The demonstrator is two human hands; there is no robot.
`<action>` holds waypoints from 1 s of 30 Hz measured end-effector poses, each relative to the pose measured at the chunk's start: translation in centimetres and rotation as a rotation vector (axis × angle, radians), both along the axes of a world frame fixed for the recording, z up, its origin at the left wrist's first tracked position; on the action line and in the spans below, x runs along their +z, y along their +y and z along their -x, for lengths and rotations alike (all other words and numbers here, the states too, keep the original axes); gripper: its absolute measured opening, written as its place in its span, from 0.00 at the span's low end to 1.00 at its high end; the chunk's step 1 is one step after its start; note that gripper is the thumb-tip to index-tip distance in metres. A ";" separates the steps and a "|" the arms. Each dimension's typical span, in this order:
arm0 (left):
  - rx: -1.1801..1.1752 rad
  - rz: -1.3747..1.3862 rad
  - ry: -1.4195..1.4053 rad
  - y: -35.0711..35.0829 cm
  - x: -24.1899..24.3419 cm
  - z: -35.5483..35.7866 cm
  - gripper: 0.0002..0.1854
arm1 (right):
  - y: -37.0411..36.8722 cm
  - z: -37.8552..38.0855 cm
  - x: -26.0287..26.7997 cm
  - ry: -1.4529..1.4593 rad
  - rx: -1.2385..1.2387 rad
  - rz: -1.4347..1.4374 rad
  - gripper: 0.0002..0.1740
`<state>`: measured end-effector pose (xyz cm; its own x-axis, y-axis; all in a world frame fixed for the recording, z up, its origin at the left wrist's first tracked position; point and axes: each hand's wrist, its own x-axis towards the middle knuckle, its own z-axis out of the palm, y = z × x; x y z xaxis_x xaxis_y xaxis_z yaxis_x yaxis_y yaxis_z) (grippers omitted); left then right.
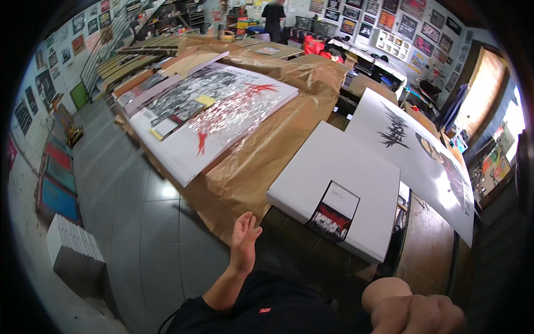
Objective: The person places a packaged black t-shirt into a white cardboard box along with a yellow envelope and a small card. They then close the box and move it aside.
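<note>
My left hand (244, 244) is raised at the lower middle, fingers apart and nothing in it, beside the near edge of the brown wrapping paper (267, 165). Close to the camera at the lower right is my right hand (417, 313), its fingers curled. Its palm side is hidden. In front of me lies a flat white cardboard box (333, 167) with a printed label (336, 211) on its near side. To its left, a stack of printed posters (179, 160) lies on the paper under shiny clear film. A yellow slip (205, 100) rests on top.
A large glossy poster (367, 125) lies beyond and right of the box, over wooden boards (425, 238). Coloured framed screens (58, 179) lean at the left wall near a white stacked block (77, 242). Grey floor (162, 234) runs left. A person (273, 21) stands at the back.
</note>
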<state>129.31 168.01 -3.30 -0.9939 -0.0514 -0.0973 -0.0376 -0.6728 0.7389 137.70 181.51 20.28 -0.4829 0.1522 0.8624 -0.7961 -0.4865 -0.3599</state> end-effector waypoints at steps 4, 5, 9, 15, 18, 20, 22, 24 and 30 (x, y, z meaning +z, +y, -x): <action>0.034 0.051 -0.041 -2.7 -1.7 -5.2 0.30 | -4.3 -6.4 0.6 -0.228 -0.258 -0.141 0.17; 0.060 0.089 -0.052 -3.5 -1.8 -6.5 0.29 | -4.6 -7.9 0.9 -0.242 -0.278 -0.302 0.16; 0.037 0.206 -0.126 -5.4 -1.4 -12.7 0.27 | -3.1 -12.6 2.0 -0.176 0.025 -0.769 0.13; -0.108 0.276 -0.301 -8.7 -2.3 -20.7 0.27 | -4.3 -14.9 -1.5 0.214 0.765 -0.319 0.09; -0.122 0.279 -0.298 -11.1 -2.5 -23.7 0.27 | -8.6 -18.2 -1.7 0.102 0.558 -0.072 0.09; -0.125 0.275 -0.271 -12.8 -2.3 -24.7 0.27 | -5.3 -19.1 -2.5 -0.099 1.018 -0.493 0.07; -0.125 0.257 -0.229 -13.9 -2.6 -25.0 0.27 | -8.0 -16.0 -3.1 0.184 1.154 -0.590 0.08; -0.074 0.254 -0.261 -16.4 -3.0 -25.5 0.27 | -10.9 -12.7 -4.7 0.265 1.200 -0.650 0.09; 0.128 0.250 -0.339 -26.8 -3.9 -23.3 0.27 | -17.2 -5.4 -12.4 -0.464 0.440 -0.801 0.19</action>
